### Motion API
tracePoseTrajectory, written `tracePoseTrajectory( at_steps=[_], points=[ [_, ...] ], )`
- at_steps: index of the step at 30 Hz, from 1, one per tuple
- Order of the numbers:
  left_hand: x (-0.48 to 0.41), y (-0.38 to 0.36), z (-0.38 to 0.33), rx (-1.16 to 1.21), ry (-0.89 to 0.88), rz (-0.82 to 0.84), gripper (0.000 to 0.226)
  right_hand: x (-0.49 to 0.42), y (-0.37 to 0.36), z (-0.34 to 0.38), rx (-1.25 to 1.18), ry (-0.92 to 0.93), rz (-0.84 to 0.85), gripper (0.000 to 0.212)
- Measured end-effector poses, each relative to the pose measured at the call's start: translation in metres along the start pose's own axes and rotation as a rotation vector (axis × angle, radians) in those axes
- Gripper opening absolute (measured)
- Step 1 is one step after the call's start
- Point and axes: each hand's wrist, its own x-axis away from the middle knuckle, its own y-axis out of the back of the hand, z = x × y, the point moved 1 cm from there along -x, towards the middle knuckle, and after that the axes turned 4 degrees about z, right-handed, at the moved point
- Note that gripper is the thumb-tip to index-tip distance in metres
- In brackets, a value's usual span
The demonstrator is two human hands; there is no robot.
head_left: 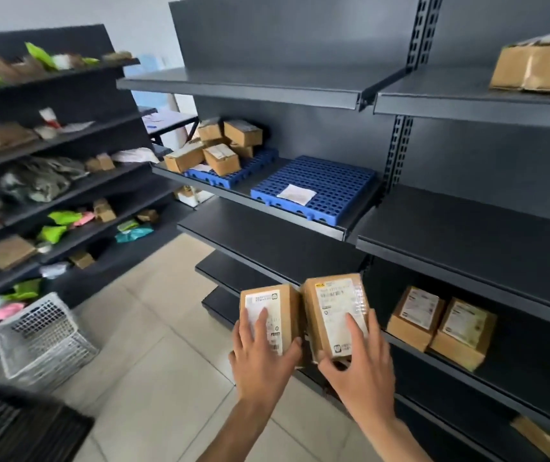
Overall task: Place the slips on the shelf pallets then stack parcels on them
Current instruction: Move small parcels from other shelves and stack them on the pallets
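Cardboard parcels (288, 308), labels blurred, partly hidden by fingers (262, 323).

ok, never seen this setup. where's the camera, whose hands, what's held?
No machine here: one wide-angle camera worn on a person's head looks forward and down, so both bare hands are the wearer's. The left hand grips the left parcel, the right hand grips the right parcel, both labelled cardboard boxes. On a dark shelf above lie two blue pallets: the near pallet bears only a white slip; the far pallet bears a pile of parcels. Two more boxes sit on a lower shelf to the right; a white basket stands on the floor.
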Motion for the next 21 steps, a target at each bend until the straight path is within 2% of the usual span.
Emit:
tracePoseTrajectory(
  at_steps=[6,11,15,21],
  points=[
    [-0.109,0.076,-0.013,0.08,-0.188,-0.135,0.087,-0.109,0.029,0.051,-0.065,0.138,-0.127,0.087],
    [-0.223,0.094,-0.045,-0.026,-0.336,-0.112,0.087,-0.219,0.043,0.054,-0.042,0.096,-0.153,0.081],
    [-0.301,0.093,-0.071,-0.059,-0.394,-0.054,0.086,-0.297,0.053,0.054,-0.04,0.025,-0.093,0.081],
    [-0.392,0.087,-0.102,-0.067,-0.51,-0.016,0.085,-0.373,0.065,0.06,-0.012,-0.056,-0.078,0.08]
  ],
)
